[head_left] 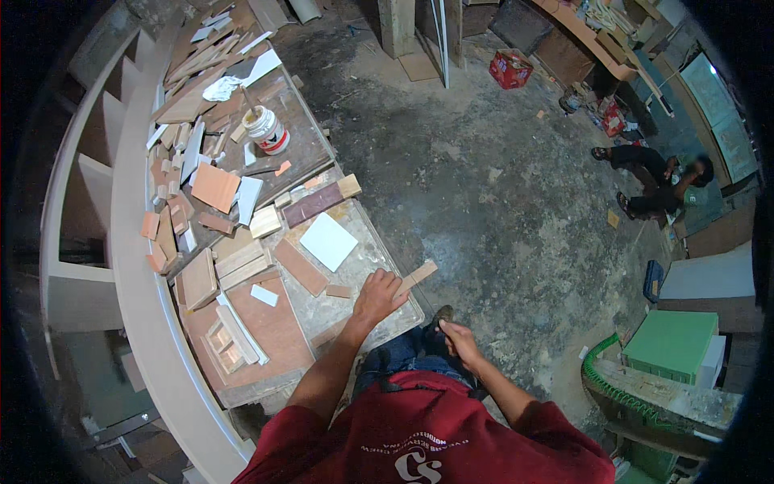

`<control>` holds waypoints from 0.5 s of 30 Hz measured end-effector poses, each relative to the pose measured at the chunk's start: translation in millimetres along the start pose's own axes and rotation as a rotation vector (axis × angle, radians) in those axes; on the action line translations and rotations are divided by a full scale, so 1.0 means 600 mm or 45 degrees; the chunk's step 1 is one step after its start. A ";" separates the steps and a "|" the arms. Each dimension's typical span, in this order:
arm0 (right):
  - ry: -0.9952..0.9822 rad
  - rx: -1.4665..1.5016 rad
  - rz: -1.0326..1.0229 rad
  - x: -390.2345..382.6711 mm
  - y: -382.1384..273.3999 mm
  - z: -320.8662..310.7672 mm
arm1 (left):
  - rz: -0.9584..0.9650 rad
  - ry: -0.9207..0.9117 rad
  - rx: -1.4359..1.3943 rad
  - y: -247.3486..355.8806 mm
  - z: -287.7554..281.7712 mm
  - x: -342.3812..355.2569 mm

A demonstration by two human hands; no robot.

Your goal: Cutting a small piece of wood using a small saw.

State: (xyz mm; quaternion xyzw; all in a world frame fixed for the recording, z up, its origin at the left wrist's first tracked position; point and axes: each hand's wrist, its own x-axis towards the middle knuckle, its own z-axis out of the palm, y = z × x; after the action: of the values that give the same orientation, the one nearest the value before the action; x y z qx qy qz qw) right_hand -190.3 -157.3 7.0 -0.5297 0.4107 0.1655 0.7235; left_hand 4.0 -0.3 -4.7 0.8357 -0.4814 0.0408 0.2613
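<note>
Head view: the left hand point(377, 297), its grip narrow, holds a wooden strip point(418, 277), partly covered, that juts out past the counter point(374, 248); whether the right hand point(460, 340) holds anything, I cannot tell. Offcuts point(216, 187) litter the counter; the floor point(500, 185) is blotched

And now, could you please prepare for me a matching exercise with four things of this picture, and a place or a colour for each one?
1. jar
2. wooden strip
3. square piece
4. red box

A. on the floor
B. held by the left hand
C. white with a red-and-black label
D. lying flat on the table

Pairs: 1-C, 2-B, 3-D, 4-A
</note>
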 end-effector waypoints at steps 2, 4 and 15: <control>-0.012 0.020 -0.050 0.030 -0.023 0.018 | 0.018 -0.007 -0.023 0.006 0.001 0.002; -0.010 0.048 -0.107 0.066 -0.048 0.038 | 0.005 -0.012 -0.014 0.008 0.003 0.012; -0.026 0.077 -0.023 0.066 -0.035 0.019 | 0.027 0.008 -0.073 0.005 -0.001 0.011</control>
State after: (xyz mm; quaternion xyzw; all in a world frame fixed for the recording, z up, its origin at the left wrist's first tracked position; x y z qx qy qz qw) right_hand -147.5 -162.8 -9.1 -0.5095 0.4032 0.1518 0.7449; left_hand 5.0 -6.3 -1.1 0.8224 -0.4905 0.0324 0.2863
